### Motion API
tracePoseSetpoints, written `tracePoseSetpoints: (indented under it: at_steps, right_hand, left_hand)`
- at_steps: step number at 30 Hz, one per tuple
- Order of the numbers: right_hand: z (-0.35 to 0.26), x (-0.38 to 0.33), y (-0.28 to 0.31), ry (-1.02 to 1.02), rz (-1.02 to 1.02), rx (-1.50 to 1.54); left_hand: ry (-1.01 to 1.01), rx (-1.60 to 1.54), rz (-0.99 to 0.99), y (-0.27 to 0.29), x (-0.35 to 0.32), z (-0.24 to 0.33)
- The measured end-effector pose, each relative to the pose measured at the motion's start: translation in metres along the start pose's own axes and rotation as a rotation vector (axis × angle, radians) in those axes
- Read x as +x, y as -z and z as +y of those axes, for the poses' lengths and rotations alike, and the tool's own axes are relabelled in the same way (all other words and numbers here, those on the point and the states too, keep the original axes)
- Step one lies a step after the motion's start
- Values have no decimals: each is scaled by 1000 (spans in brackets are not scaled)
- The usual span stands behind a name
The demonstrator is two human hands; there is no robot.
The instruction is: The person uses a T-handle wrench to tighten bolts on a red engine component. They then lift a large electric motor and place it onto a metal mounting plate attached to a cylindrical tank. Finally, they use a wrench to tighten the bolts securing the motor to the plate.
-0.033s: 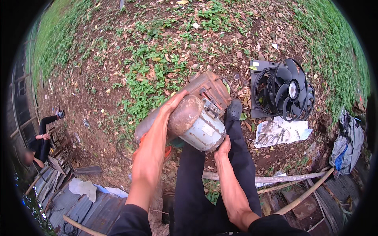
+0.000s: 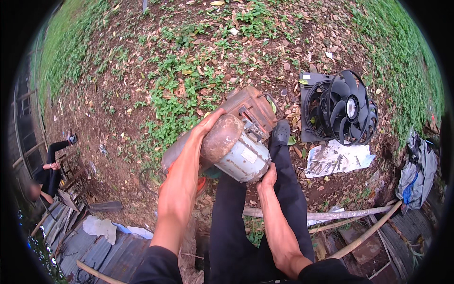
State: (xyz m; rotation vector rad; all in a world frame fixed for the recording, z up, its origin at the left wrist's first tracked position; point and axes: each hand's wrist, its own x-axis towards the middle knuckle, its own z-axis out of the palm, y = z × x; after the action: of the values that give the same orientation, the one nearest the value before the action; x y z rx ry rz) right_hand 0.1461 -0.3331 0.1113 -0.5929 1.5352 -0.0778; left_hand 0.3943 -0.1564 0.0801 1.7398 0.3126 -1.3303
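Between my legs sits an electric motor (image 2: 243,158) with a pale blue-grey ribbed body and a rusty domed end cover (image 2: 221,138). It is tilted and lies against a larger rusty metal casing (image 2: 248,100) on the ground. My left hand (image 2: 211,121) grips the far left side of the domed cover, its fingertips mostly hidden. Holding the near right end of the motor body is my right hand (image 2: 268,177), fingers partly out of sight beneath it. A bracket with exposed metal parts (image 2: 255,130) stands on the motor's upper side.
Black radiator fans (image 2: 349,108) in a frame lie at the right. Below them, metal rods (image 2: 324,162) rest on a dirty white sheet (image 2: 362,158). Bamboo poles (image 2: 326,215) and a grey tarp (image 2: 421,175) are at the lower right. Another person (image 2: 49,175) sits at the far left.
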Motion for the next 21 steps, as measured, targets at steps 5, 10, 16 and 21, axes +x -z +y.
tracePoseSetpoints:
  at_steps: [5,10,16,21]
  right_hand:
    - [-10,-2,-11,-62,53,97]
    - [-20,-21,-24,-172,134,81]
    - [6,13,-8,-119,24,-56]
    - [11,11,-11,-121,-15,-33]
  left_hand:
    - [33,44,-61,3,15,17]
    - [51,149,-50,3,24,39]
    - [183,-6,-56,9,34,40]
    - [151,68,-55,9,36,43]
